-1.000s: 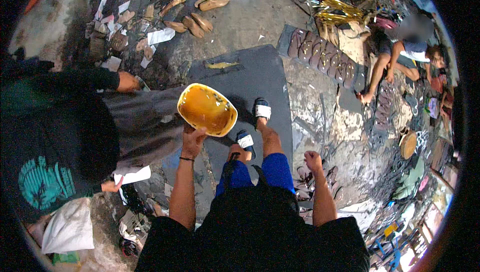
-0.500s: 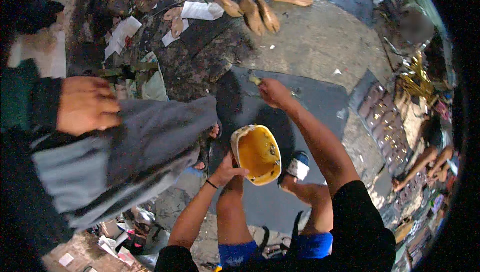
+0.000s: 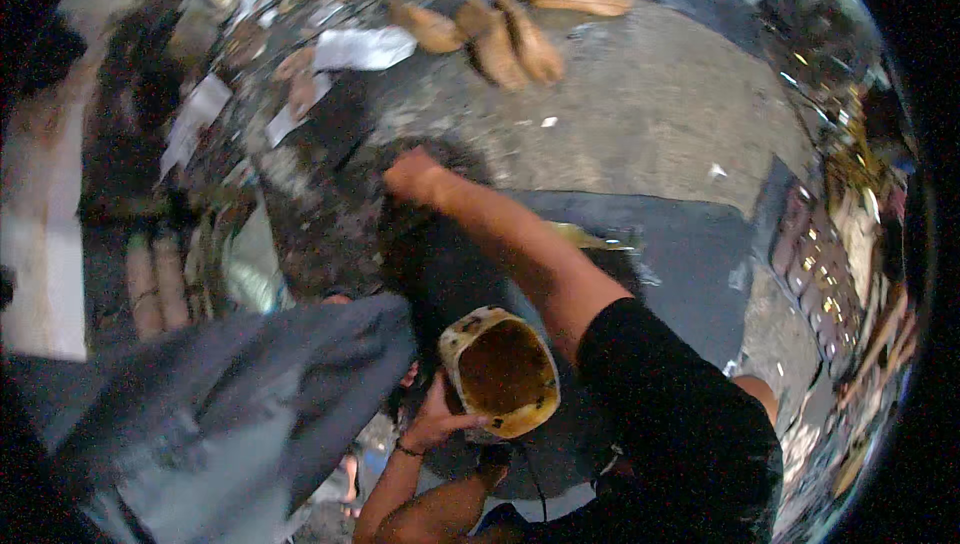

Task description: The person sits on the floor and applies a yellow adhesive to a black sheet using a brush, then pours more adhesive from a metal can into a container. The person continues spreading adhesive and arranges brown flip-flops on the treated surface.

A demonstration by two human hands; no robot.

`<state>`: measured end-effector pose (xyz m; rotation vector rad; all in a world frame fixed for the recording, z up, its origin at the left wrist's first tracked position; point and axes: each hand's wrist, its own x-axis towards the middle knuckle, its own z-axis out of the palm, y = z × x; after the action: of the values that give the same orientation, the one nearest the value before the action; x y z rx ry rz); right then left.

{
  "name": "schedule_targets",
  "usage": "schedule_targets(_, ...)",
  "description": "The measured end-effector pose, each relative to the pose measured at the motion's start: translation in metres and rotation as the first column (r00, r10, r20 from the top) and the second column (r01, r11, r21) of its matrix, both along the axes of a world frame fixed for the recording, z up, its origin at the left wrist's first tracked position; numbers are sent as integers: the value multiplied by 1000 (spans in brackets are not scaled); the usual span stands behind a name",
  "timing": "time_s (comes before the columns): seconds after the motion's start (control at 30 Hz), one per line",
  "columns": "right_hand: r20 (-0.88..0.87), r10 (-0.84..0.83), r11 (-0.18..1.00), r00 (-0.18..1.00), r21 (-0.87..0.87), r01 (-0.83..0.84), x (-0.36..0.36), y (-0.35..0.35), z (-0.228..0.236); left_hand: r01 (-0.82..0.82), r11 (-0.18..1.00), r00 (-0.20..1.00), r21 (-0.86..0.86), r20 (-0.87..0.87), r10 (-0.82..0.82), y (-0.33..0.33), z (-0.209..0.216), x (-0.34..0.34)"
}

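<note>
Currently, the left hand is gripping the tub at its near left side, over the dark sheet. The right hand is reaching beyond the tub, well apart from it, near the sheet's far left corner; blur is hiding whether it is holding anything. A yellow strip is lying near the sheet's far edge.

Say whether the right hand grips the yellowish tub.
No, the left hand grips the yellowish tub; the right hand is well away, higher in view.
</note>
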<state>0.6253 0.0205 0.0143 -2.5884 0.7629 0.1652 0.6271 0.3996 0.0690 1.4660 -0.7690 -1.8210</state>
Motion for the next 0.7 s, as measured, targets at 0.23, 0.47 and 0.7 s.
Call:
schedule_targets(0.23, 319, -10, 999, 948, 43, -4, -109, -5, 58, 332, 942, 943, -56, 39, -330, -55, -32, -34)
schedule_targets(0.47, 597, -457, 858, 660, 99, 504, -410, 61, 180, 584, 797, 794, -155, 316, -520, -114, 3, -81)
schedule_targets(0.7, 360, -859, 446, 364, 177, 878, -568, 203, 180, 754, 574, 641, -321, 555, -530, -152, 70, -85)
